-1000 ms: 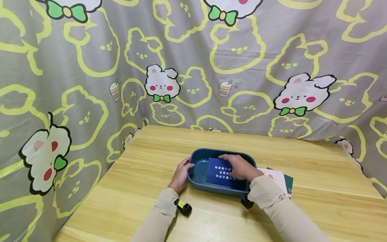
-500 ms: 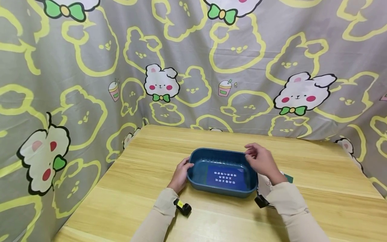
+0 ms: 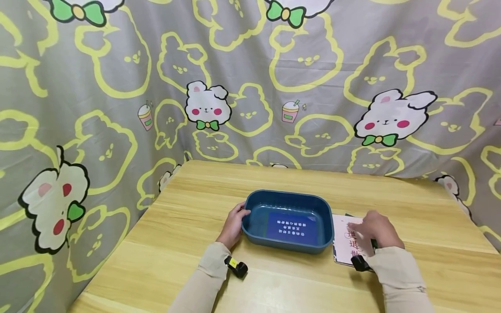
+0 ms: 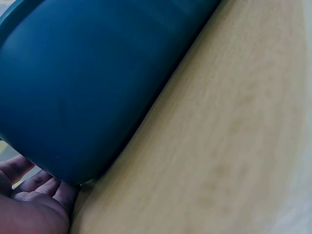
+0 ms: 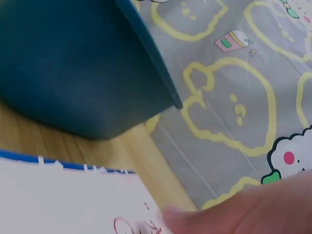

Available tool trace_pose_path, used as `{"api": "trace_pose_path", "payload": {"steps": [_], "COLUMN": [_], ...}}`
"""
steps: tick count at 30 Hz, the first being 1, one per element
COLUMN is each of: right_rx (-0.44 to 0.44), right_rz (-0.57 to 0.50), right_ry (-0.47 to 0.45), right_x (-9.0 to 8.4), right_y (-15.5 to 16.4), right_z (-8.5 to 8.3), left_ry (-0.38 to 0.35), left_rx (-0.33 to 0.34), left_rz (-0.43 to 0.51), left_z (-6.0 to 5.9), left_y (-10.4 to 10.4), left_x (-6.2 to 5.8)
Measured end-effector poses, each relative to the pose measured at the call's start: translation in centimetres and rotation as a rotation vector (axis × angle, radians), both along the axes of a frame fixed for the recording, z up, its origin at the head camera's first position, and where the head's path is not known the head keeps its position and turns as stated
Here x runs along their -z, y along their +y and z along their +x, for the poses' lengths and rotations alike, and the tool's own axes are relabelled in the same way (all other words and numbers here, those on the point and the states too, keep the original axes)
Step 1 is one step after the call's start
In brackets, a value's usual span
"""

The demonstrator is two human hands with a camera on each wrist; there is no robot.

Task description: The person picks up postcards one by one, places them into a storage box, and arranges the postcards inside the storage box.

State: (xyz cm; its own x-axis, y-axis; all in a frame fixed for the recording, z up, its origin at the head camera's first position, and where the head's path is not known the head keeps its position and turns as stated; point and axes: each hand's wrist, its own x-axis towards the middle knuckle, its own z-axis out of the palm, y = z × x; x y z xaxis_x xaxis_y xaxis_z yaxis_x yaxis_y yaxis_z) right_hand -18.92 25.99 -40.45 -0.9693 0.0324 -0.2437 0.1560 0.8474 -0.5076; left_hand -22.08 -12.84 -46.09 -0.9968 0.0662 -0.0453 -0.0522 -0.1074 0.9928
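Note:
A dark teal plastic basin [image 3: 287,247] stands on the wooden table. Flat on its bottom lies a blue card [image 3: 292,229] with white characters. My left hand [image 3: 233,224] holds the basin's left end, thumb at the rim; in the left wrist view its fingers [image 4: 44,184] reach under the lower wall. Right of the basin lies a pinkish-white card [image 3: 346,248] with red characters, on top of other cards. Over that card's right part is my right hand [image 3: 382,228], index finger extended; its thumb [image 5: 187,220] overlaps the card in the right wrist view.
A green card [image 3: 374,244] peeks out under the pinkish one, partly covered by my hand. The wooden tabletop [image 3: 219,182] runs back to a grey curtain [image 3: 250,65] with yellow outlined animals, which also hangs along the left and right sides.
My right hand has let go of the blue card, which now lies in the basin, and has moved right to the card stack. My left hand stays on the basin.

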Motion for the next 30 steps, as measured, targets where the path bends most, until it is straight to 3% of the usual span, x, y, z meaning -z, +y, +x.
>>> {"api": "trace_pose_path", "payload": {"steps": [4, 10, 13, 20, 30], "right_rx": [-0.017, 0.031, 0.076, 0.128, 0.267], "right_rz": [0.048, 0.034, -0.042, -0.422, -0.594], "right_ry": [-0.096, -0.121, -0.112, -0.022, 0.034], "right_x": [0.5, 0.9, 0.9, 1.5, 1.3], "right_y": [0.0, 0.5, 1.3, 2.6, 2.9], "right_z": [0.4, 0.7, 0.6, 0.5, 0.6], "left_ry": [0.002, 0.009, 0.029, 0.028, 0.025], "left_rx": [-0.005, -0.011, -0.017, -0.015, -0.008], "left_rz": [0.0, 0.001, 0.007, 0.024, 0.022], "left_z": [0.0, -0.3, -0.3, -0.2, -0.1], "left_y": [0.1, 0.2, 0.1, 0.0, 0.1], "left_x": [-0.1, 0.1, 0.3, 0.2, 0.2]}}
